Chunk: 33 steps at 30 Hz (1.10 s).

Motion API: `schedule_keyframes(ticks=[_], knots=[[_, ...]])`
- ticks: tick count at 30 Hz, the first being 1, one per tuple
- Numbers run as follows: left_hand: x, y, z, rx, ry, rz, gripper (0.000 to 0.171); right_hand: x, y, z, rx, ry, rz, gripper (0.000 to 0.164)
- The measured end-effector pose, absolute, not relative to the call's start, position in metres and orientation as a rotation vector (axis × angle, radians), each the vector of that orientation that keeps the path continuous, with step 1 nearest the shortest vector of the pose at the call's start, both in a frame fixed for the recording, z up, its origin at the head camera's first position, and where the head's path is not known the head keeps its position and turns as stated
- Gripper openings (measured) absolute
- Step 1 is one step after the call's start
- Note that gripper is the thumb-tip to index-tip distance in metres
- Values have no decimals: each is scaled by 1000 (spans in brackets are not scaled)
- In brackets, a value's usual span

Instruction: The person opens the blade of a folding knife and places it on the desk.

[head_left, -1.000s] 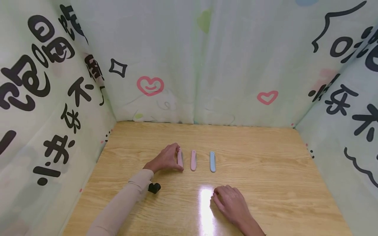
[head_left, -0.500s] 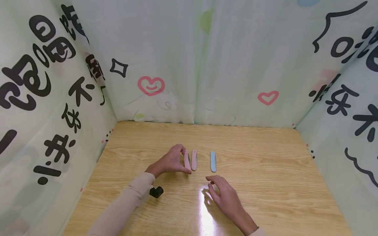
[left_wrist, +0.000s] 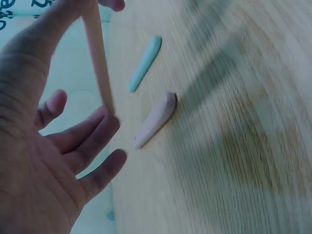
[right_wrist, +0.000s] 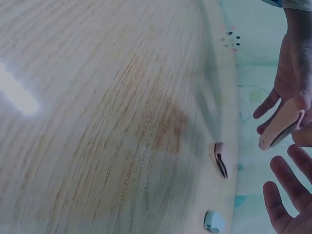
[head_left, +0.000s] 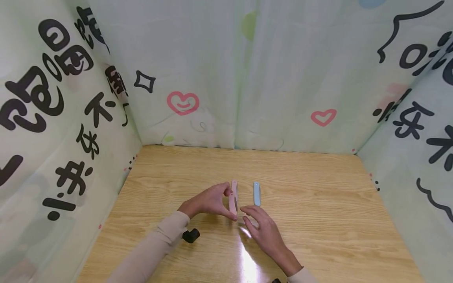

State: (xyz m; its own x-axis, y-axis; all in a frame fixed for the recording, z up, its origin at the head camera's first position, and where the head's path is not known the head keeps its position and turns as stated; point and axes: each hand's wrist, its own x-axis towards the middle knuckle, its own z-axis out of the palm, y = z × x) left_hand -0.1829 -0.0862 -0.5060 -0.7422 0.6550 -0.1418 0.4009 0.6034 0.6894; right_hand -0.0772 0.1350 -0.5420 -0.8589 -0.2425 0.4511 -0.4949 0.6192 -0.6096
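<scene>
My left hand [head_left: 211, 199] pinches a slim pink folding knife [head_left: 232, 202] by its ends, between thumb and fingers. In the left wrist view this knife is raised off the wood. A dark strip runs along its side in the right wrist view. Behind it lies a second pink folding knife [head_left: 234, 185], partly covered in the head view but whole in the left wrist view. To its right is a light blue folding knife [head_left: 256, 192]. My right hand [head_left: 263, 230] hovers close to the held knife, fingers spread and gripping nothing.
The wooden table [head_left: 318, 204] carries a bright light reflection [head_left: 245, 259] near its front. Pale printed curtains [head_left: 212, 59] stand along the back and both sides. A black wrist device [head_left: 191, 236] sits below the left sleeve.
My left hand has lifted the left pink knife and carried it right and toward me, now in front of the second pink one. My right hand has moved forward and left, its fingers opening out.
</scene>
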Motion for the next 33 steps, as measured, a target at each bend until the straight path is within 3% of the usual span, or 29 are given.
schedule_keyframes(ticks=[8, 17, 33], knots=[[-179, -82, -504, 846, 2250, 1028, 59, -80, 130, -543, 668, -2372, 1139, 22], [-173, -82, -510, 688, 1996, 1149, 40, -78, 128, -539, 700, -2373, 1247, 24], [-168, -85, -514, 661, 1621, 1283, 43, -75, 123, -535, 575, -2374, 1577, 13]])
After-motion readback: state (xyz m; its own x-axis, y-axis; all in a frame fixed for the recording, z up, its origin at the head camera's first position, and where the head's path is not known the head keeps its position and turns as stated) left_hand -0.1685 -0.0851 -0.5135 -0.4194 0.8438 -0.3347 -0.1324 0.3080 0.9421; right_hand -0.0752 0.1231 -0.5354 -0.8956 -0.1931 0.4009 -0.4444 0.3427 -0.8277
